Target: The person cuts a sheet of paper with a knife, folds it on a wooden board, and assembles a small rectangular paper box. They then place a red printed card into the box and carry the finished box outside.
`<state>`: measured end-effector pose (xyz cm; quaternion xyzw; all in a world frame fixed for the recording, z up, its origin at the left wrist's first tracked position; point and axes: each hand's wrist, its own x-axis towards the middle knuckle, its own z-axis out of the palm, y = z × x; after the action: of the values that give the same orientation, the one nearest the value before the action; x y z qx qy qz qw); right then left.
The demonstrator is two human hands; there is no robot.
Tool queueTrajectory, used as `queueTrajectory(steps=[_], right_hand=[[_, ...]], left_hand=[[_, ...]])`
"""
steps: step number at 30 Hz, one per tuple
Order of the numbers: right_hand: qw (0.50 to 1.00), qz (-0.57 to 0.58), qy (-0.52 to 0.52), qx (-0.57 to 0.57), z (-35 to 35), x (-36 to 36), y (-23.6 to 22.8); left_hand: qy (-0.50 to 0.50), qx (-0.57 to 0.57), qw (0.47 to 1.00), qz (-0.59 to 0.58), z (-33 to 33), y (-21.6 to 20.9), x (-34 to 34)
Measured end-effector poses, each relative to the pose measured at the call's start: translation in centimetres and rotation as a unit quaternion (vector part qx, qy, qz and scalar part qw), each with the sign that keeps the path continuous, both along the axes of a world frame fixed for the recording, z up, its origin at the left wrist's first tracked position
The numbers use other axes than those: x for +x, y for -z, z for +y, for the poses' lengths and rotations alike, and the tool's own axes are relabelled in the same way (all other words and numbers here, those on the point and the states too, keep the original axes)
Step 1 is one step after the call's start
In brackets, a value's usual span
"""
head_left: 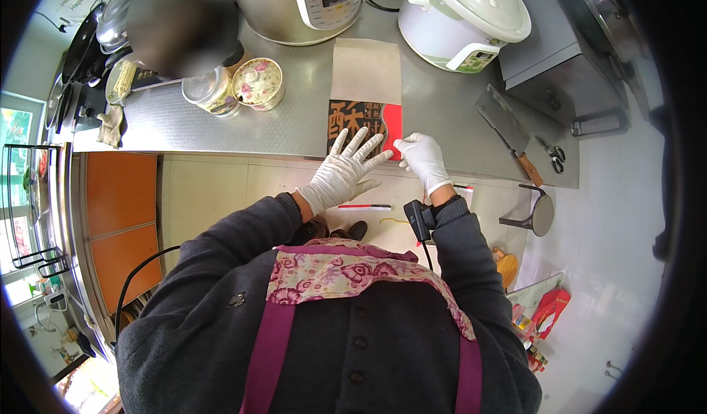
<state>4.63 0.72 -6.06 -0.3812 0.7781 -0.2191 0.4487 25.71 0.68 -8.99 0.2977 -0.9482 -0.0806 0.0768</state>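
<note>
A flat piece of paper packaging (366,75) lies at the counter's front edge, plain brown on its far part, black and red with large lettering on its near part. White gloves cover both hands. My left hand (342,172) is spread open, its fingertips resting on the black printed part. At the near right corner, my right hand (423,158) has its fingers closed on the red edge of the packaging. A small black device is strapped to my right wrist.
A steel-and-white electric cooker (276,13) and a white lidded cooker (445,27) stand behind. Right of the packaging lie a cleaver (501,116) and scissors (554,154). Two floral containers (258,83) stand at left. A round stool (543,214) is below the counter's right end.
</note>
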Motion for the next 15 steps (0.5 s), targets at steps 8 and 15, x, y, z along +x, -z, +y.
queueTrajectory(steps=[8, 15], right_hand=[[1.0, 0.003, -0.006, -0.017, 0.11, 0.0, 0.14], [0.999, 0.032, -0.027, -0.017, -0.06, -0.07, 0.63]], left_hand=[[0.004, -0.004, 1.0, -0.006, 0.01, -0.03, 0.0], [0.01, -0.015, 1.0, -0.002, -0.03, -0.01, 0.1]])
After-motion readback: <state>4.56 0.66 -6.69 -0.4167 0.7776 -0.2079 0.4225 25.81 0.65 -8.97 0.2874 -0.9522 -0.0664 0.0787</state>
